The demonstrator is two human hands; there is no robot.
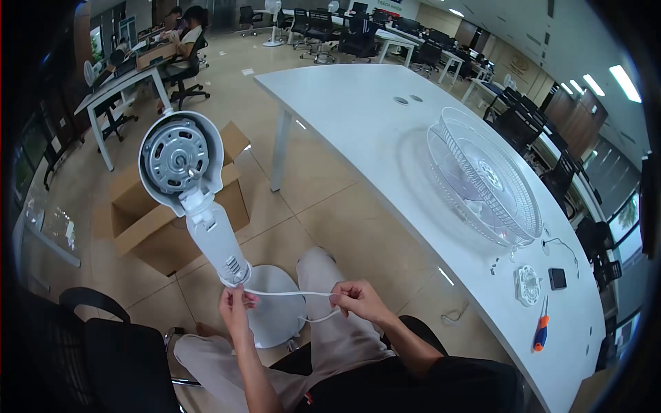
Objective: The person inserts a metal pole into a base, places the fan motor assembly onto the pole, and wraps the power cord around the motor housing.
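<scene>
A white electric fan body (219,237) stands on its round base (272,320) in front of my knees, its motor (175,157) exposed in the open housing. A white power cord (292,294) runs from the lower part of the body across to my right. My left hand (237,303) is closed near the cord's start, fingers pinched at the bottom of the body. My right hand (359,301) pinches the cord farther along, over my thigh, holding that stretch nearly straight. Below it, a loop of the cord hangs slack.
On the white table (344,103) lie clear fan grilles (489,175), a white round part (527,286), a small black box (557,278) and an orange-and-blue screwdriver (542,330). An open cardboard box (179,237) sits behind the fan; a black chair (127,358) is at left.
</scene>
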